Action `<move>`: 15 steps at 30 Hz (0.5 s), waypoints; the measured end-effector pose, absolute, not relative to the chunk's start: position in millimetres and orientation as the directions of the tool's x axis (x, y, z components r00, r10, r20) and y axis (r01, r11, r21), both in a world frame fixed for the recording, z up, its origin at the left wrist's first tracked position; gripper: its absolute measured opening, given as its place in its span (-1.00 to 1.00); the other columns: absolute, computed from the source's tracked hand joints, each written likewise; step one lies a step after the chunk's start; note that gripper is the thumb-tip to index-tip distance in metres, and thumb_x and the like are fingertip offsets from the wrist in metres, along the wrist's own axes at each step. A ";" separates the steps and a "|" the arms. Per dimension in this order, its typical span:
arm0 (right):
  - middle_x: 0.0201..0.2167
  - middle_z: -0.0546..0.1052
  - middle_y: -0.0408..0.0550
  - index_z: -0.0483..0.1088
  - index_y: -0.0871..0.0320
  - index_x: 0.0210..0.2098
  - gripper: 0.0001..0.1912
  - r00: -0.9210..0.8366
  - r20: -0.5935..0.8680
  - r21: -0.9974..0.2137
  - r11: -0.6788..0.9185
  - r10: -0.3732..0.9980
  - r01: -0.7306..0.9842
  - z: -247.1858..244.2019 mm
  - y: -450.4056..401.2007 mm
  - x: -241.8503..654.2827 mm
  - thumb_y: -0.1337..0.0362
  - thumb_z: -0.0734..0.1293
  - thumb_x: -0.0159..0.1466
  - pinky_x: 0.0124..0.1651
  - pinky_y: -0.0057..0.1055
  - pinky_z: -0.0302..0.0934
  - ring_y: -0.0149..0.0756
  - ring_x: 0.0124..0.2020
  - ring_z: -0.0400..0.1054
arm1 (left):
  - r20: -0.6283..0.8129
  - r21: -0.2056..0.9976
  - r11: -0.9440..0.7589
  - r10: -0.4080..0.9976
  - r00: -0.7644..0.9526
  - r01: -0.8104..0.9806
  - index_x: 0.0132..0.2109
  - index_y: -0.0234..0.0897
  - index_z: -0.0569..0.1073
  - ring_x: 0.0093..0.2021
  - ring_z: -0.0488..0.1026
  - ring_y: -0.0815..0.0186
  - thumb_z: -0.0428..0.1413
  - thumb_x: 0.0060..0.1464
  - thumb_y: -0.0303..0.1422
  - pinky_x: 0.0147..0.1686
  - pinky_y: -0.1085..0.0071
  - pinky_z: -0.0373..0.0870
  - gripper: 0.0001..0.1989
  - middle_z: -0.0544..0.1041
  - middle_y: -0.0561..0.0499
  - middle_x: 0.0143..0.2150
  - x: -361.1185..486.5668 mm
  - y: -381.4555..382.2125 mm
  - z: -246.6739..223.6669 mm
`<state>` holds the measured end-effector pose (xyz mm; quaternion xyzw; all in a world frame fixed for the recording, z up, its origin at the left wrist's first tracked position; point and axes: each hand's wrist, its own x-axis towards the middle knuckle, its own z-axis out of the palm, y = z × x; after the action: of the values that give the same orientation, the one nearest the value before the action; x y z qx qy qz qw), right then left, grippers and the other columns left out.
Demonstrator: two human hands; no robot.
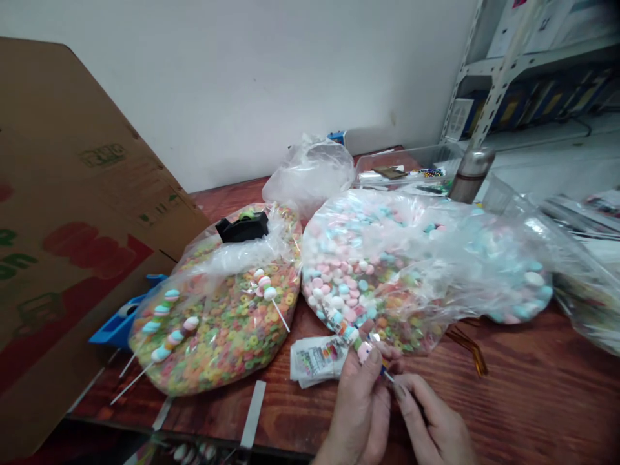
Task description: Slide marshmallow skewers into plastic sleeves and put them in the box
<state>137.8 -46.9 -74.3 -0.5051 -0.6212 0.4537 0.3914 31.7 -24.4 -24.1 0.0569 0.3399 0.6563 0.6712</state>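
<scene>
- Left hand [356, 407] grips a candy skewer [349, 340], thumb pressed on a pink piece at its lower end
- Right hand [433, 413] pinches close by, fingers curled at the white stick's tip; the skewer is held over the table's front edge, above both bags
- Printed wrappers [316, 361] lie in a small stack just beside the left hand
- A bag of pastel round candies [372, 271] sits directly ahead, mixed with some cereal rings
- A bag of fruit cereal rings [232, 323] lies to its left, three finished skewers [165, 326] resting on top
- A black tape dispenser [242, 227] rests on that bag
- A steel flask [472, 174] stands by a clear plastic bin [407, 166] on the wooden table [285, 413]
</scene>
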 end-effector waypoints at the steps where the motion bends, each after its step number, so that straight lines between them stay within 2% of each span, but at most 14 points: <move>1: -0.25 0.60 -0.06 0.45 0.08 -0.10 -0.67 -0.172 0.007 -0.966 0.052 0.985 0.255 -77.2 -47.7 137.3 0.07 0.15 0.38 -0.22 -0.54 0.34 -0.28 -0.25 0.51 | -0.386 0.524 0.150 0.920 -0.076 -0.839 -0.09 -0.27 0.55 -0.25 0.45 0.33 0.23 0.09 -0.39 -0.08 0.37 0.32 -0.79 0.54 -0.02 -0.31 33.2 -25.2 -26.5; 3: -0.10 0.59 0.00 0.44 0.10 -0.02 -0.65 -0.170 -0.026 -0.975 0.012 0.985 0.222 -82.3 -46.7 137.0 0.06 0.19 0.37 -0.04 -0.53 0.33 -0.21 -0.01 0.47 | -0.413 0.526 0.183 0.909 -0.062 -0.830 -0.08 -0.30 0.56 -0.24 0.48 0.29 0.27 0.04 -0.35 -0.03 0.33 0.31 -0.73 0.57 -0.06 -0.34 38.2 -27.4 -31.4; 5: -0.05 0.58 0.03 0.44 0.11 -0.01 -0.64 -0.205 -0.050 -0.985 -0.015 0.977 0.169 -84.5 -43.4 137.0 0.06 0.19 0.36 0.01 -0.50 0.32 -0.18 0.06 0.44 | -0.454 0.544 0.206 0.888 -0.078 -0.814 -0.08 -0.32 0.58 -0.15 0.51 0.18 0.29 0.01 -0.25 0.06 0.25 0.29 -0.67 0.60 -0.11 -0.33 43.9 -29.7 -36.4; 7: -0.15 0.59 0.02 0.45 0.11 -0.07 -0.64 -0.263 -0.071 -0.994 -0.046 0.962 0.098 -82.9 -40.0 136.4 0.06 0.15 0.38 -0.10 -0.50 0.36 -0.20 -0.08 0.49 | -0.465 0.608 0.212 0.876 -0.127 -0.765 -0.08 -0.32 0.60 0.00 0.48 0.06 0.28 -0.02 -0.15 0.17 0.16 0.20 -0.59 0.63 -0.16 -0.25 48.7 -32.2 -41.0; 10: -0.30 0.57 -0.03 0.45 0.12 -0.21 -0.63 -0.287 -0.089 -0.995 -0.101 0.954 -0.025 -77.2 -37.0 132.8 0.02 0.14 0.39 -0.21 -0.48 0.35 -0.25 -0.25 0.47 | -0.437 0.712 0.213 0.880 -0.185 -0.669 -0.10 -0.30 0.63 0.16 0.37 0.00 0.28 -0.04 -0.08 0.28 0.15 0.07 -0.56 0.63 -0.20 -0.10 52.7 -36.2 -46.4; 13: -0.37 0.50 -0.10 0.40 0.11 -0.30 -0.65 -0.215 -0.136 -0.968 -0.176 0.967 -0.180 -74.2 -36.2 127.2 -0.04 0.22 0.33 -0.22 -0.47 0.31 -0.30 -0.33 0.40 | -0.427 0.693 0.210 0.890 -0.159 -0.689 -0.11 -0.24 0.63 0.20 0.35 0.02 0.35 -0.12 -0.13 0.28 0.19 0.08 -0.57 0.60 -0.17 -0.01 50.3 -38.0 -45.6; 15: -0.49 0.39 -0.19 0.37 0.10 -0.35 -0.64 -0.202 -0.197 -0.931 -0.248 0.959 -0.267 -74.5 -36.1 123.9 -0.07 0.28 0.29 -0.36 -0.52 0.25 -0.39 -0.47 0.28 | -0.402 0.651 0.165 0.903 -0.153 -0.741 -0.11 -0.22 0.63 0.16 0.39 0.03 0.36 -0.14 -0.12 0.23 0.20 0.18 -0.56 0.60 -0.16 0.01 44.4 -36.3 -39.9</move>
<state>123.9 -36.1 -74.5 -0.4297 -0.4025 0.6627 0.4628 44.4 -36.3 -39.9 0.0985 0.4106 0.6388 0.6432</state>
